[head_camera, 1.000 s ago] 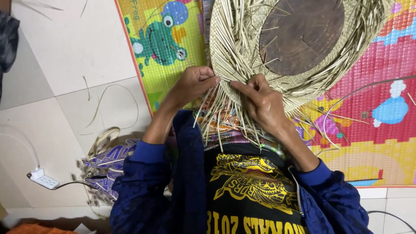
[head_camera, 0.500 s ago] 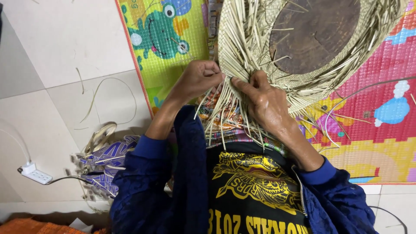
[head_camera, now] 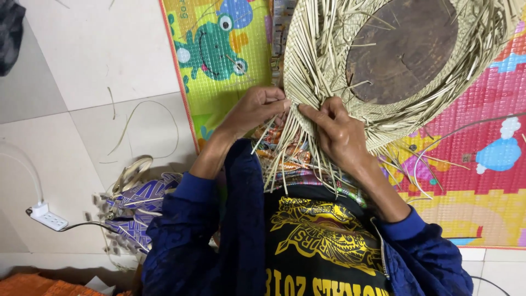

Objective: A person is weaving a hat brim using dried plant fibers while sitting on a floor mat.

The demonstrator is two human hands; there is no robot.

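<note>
A half-woven straw hat (head_camera: 329,60) lies against my lap over a round dark wooden mould (head_camera: 402,52). Loose pale straw strips (head_camera: 285,159) hang from its near edge toward my body. My left hand (head_camera: 255,109) pinches strips at the hat's lower left edge. My right hand (head_camera: 337,134) grips strips just to the right of it, fingertips nearly touching the left hand's. Both arms wear dark blue sleeves.
A colourful play mat (head_camera: 219,60) with a frog picture covers the floor under the hat. Pale floor tiles (head_camera: 82,66) lie to the left with stray straw bits. A white power strip (head_camera: 48,216) and a blue patterned bag (head_camera: 139,208) sit near my left elbow.
Both hands have stayed at the hat's edge, working the strips; the view has shifted slightly so the hat and mat sit a little further right.
</note>
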